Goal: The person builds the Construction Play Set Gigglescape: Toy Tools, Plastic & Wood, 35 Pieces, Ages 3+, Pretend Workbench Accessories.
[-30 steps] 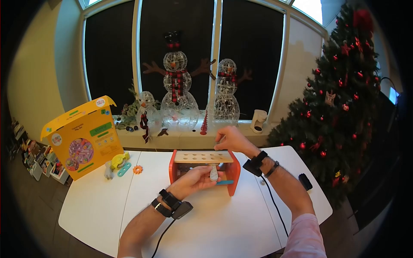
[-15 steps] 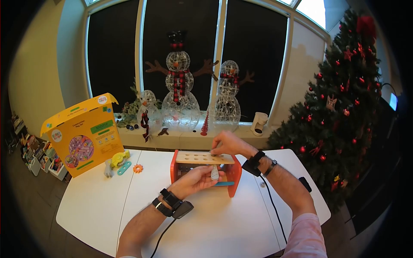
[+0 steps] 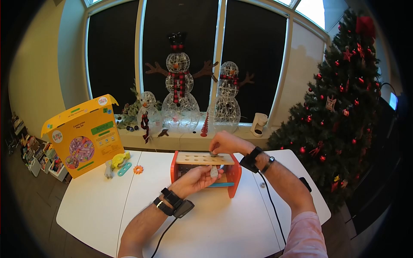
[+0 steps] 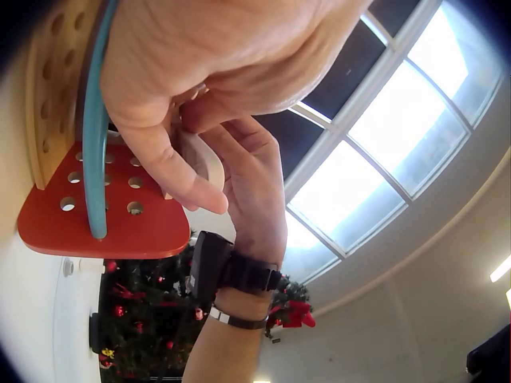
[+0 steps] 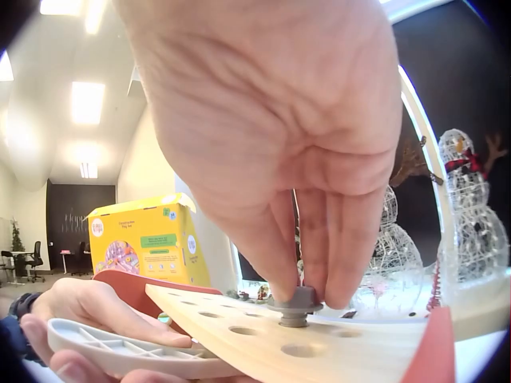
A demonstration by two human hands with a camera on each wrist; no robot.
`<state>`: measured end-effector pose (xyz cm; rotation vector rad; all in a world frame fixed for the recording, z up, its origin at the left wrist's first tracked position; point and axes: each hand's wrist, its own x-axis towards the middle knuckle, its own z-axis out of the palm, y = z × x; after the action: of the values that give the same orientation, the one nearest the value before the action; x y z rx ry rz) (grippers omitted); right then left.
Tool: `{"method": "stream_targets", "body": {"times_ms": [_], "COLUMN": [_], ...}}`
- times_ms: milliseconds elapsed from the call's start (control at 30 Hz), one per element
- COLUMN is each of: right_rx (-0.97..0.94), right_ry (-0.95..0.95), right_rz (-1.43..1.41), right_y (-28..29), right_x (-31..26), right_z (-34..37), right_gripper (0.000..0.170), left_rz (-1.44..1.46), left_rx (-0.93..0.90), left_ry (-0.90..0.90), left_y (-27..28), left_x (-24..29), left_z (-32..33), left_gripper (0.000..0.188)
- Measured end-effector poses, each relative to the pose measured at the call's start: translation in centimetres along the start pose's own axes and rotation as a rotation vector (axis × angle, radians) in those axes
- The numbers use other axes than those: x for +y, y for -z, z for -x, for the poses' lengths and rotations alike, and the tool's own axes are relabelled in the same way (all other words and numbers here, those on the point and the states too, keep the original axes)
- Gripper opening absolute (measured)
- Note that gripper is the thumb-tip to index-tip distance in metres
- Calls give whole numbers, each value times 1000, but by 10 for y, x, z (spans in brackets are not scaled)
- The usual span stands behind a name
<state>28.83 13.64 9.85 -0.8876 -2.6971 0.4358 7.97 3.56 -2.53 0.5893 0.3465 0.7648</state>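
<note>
Two hands on this one: nearest is the left hand (image 3: 193,179), thumb and fingers pinching a pale ribbed piece (image 5: 120,349) just under the wooden top (image 3: 204,158) of the red-sided stand (image 3: 235,175), my guess being to brace things from below. A blue bar (image 3: 221,185) runs along the stand's near side. Just beyond, the right hand (image 3: 229,144) comes in from above, fingertips bunched narrow around a grey bolt (image 5: 294,305) at a hole in that top, probably gripped by the head so the shank points straight down; can't tell how deep it sits. Off left, the orange gear (image 3: 138,169) and teal strip (image 3: 124,169) look parked out of the way, near the yellow box (image 3: 97,137). Far back, wire snowmen (image 3: 178,86) stand by the window.
</note>
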Motion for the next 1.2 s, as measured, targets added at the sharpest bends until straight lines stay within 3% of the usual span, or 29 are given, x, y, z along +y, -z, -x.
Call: {"method": "stream_targets", "body": {"times_ms": [300, 400, 467, 567, 667, 767, 867, 967, 1200], "right_rx": [-97, -160, -154, -194, -179, -305, -301, -220, -320], "right_ry": [-26, -149, -182, -273, -227, -300, -423, -278, -399], "right_rz": [74, 278, 330, 241, 256, 315, 348, 262, 319], "right_y": [1, 1, -5, -1, -8, -7, -3, -6, -2], "right_x": [4, -10, -7, -14, -9, -11, -22, -8, -21], "right_z": [-11, -12, -17, -15, -12, -18, -18, -14, -17], "right_gripper": [21, 29, 48, 63, 69, 68, 67, 67, 65], "left_rz": [26, 17, 11, -48, -54, -29, -17, -36, -48], "left_rx": [-13, -5, -26, 1, 11, 17, 0, 10, 9], "left_ry": [-1, 0, 5, -23, -23, -16, -17, -28, -32], "left_y": [2, 6, 7, 1, -3, -1, -1, -6, 0], "left_x": [-1, -1, 0, -2, -2, -2, -2, -3, -5], "left_z": [0, -3, -3, 0, 3, 2, 3, 6, 4], "left_gripper": [38, 38, 37, 38, 38, 38, 37, 42, 41]}}
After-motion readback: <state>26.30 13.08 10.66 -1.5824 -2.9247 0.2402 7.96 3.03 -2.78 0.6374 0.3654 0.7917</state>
